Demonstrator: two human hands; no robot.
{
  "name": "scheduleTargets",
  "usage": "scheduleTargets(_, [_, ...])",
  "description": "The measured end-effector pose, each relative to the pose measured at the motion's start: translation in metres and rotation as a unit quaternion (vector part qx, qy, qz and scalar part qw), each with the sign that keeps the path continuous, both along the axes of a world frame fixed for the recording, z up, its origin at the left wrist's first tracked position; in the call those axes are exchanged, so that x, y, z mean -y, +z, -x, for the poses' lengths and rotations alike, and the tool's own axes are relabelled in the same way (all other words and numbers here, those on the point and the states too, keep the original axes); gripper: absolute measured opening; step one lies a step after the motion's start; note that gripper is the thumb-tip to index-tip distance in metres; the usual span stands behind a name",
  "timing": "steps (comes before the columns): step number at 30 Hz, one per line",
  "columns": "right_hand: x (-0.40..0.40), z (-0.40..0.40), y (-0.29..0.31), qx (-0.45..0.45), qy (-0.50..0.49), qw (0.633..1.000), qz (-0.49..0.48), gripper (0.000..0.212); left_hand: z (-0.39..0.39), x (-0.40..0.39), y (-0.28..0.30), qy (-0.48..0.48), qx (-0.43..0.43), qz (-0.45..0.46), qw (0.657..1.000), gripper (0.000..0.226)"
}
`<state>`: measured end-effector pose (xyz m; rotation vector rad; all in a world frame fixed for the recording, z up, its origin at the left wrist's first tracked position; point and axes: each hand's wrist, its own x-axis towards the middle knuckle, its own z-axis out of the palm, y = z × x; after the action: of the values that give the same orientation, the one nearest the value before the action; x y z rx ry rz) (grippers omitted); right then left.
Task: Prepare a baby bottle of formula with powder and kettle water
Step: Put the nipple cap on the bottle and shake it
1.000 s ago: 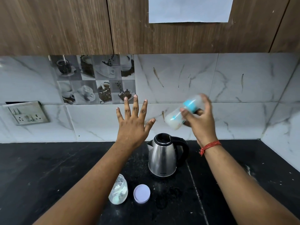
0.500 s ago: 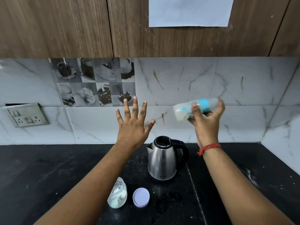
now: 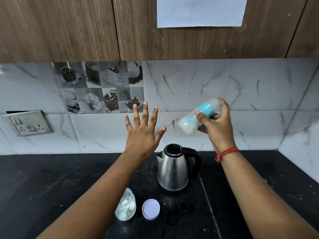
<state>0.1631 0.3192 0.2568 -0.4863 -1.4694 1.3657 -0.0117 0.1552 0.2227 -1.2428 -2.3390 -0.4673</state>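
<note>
- Mixing step, by my judgement: the right hand [image 3: 217,125] has its fingers wrapped round the tilted, blurred baby bottle [image 3: 198,118], right of centre frame, above the kettle [image 3: 174,168].
- Left hand [image 3: 142,131] is raised, fingers spread, holding nothing.
- Next likely calls for standing the bottle upright on the bench [image 3: 51,178].

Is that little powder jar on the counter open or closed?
Open. The powder jar stands with no cap on its mouth; its lilac lid lies beside it on the counter.
</note>
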Motion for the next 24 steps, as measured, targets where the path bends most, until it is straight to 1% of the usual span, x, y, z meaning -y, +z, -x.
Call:
scheduleTargets(2, [-0.005,-0.002,0.002,-0.039,-0.013,0.999,0.029,0.074,0.000,-0.001,-0.001,0.003,0.003,-0.001,1.000,0.076])
scheduleTargets(4, [-0.003,0.000,0.004,0.012,0.028,1.000,0.003,0.075,-0.001,0.000,0.000,0.001,-0.001,0.000,1.000,0.077])
scheduleTargets(5, [-0.004,0.001,0.003,0.022,0.032,0.999,-0.007,0.075,0.000,0.000,0.000,-0.001,-0.003,0.001,1.000,0.077])
scheduleTargets(7, [-0.007,0.000,0.003,-0.021,0.000,1.000,0.013,0.074,0.000,-0.002,0.001,-0.001,-0.001,-0.001,1.000,0.076])
scheduleTargets(8, [-0.008,-0.001,0.003,-0.027,0.004,0.999,0.017,0.073,0.001,-0.002,0.001,0.002,-0.002,-0.003,1.000,0.076])
scheduleTargets(10, [-0.006,0.000,0.004,0.017,0.028,0.999,-0.009,0.075,0.001,-0.002,0.001,0.003,-0.009,-0.004,1.000,0.076])
scheduleTargets(11, [-0.005,0.001,0.002,0.015,0.019,1.000,-0.012,0.076,0.001,-0.001,0.002,0.001,-0.011,-0.003,1.000,0.076])
scheduleTargets(13, [-0.007,-0.001,0.001,-0.032,-0.008,0.999,0.009,0.079,0.002,-0.002,0.001,0.002,-0.007,-0.005,1.000,0.075])
scheduleTargets(14, [-0.006,-0.001,0.002,-0.027,0.003,1.000,0.008,0.079,0.002,-0.003,0.000,0.002,-0.006,-0.007,1.000,0.074])
scheduleTargets(16, [-0.002,0.000,0.000,0.023,0.029,0.999,-0.022,0.079,0.002,-0.002,0.000,0.000,-0.010,-0.007,1.000,0.074])
scheduleTargets(17, [-0.002,0.000,-0.003,0.011,0.016,1.000,-0.020,0.077,0.002,-0.002,0.000,0.000,-0.010,-0.005,1.000,0.074])
scheduleTargets(19, [-0.005,-0.001,-0.005,-0.043,-0.017,0.999,0.011,0.075,0.002,-0.003,0.000,0.001,-0.003,-0.003,1.000,0.074])
scheduleTargets(20, [-0.005,-0.001,-0.004,-0.033,-0.004,0.999,0.010,0.075,0.001,-0.003,0.000,0.001,-0.003,-0.003,1.000,0.074])
scheduleTargets(22, [-0.002,0.001,-0.005,0.030,0.030,0.999,-0.023,0.078,0.001,-0.001,0.000,0.000,-0.011,-0.002,1.000,0.075])
scheduleTargets(23, [-0.003,0.002,-0.008,0.022,0.018,0.999,-0.023,0.078,0.001,-0.001,0.000,-0.001,-0.012,0.000,1.000,0.075])
scheduleTargets(24, [-0.005,0.002,-0.009,-0.011,-0.006,1.000,-0.005,0.078,0.002,-0.002,0.000,0.000,-0.009,-0.001,1.000,0.075])
